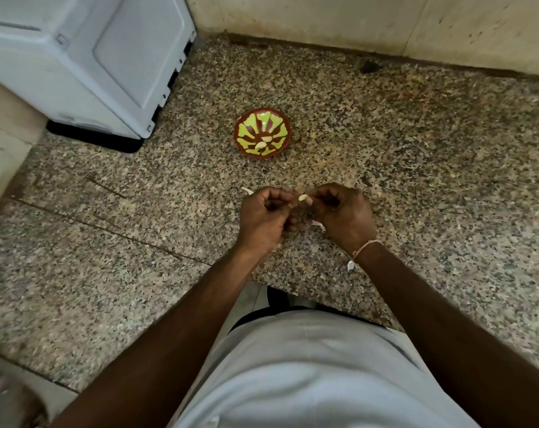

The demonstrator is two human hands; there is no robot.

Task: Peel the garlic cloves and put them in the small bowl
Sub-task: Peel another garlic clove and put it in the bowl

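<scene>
My two hands meet, fingers curled, out in front of me.
My left hand (262, 216) and right hand (343, 211) sit knuckles up, fingertips nearly touching and pinching inward; both forearms reach forward, a thread band on my right wrist.

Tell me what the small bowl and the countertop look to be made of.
Small bowl: probably glazed ceramic or painted earthenware. The brown and lime-green pattern carries a shiny highlight; plastic cannot be ruled out.

Countertop: looks like polished granite or terrazzo, with dense black, grey and pinkish speckles, a slight sheen and straight joint lines between slabs.
</scene>
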